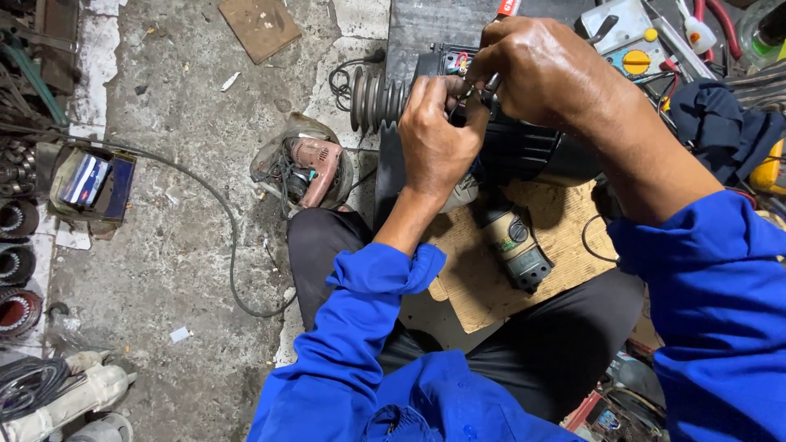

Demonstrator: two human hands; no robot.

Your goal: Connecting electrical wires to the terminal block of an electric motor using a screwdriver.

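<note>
Bare floor left; cluttered right.

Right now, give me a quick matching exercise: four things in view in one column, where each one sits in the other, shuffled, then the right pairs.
Things:
1. red drill
2. angle grinder
3. stepped pulley
4. yellow knob

Places:
A. on the grey box at top right
B. on the cardboard sheet below the hands
C. at the left end of the black motor
D. on the concrete floor, left of the knee

Pairs: 1-D, 2-B, 3-C, 4-A
</note>
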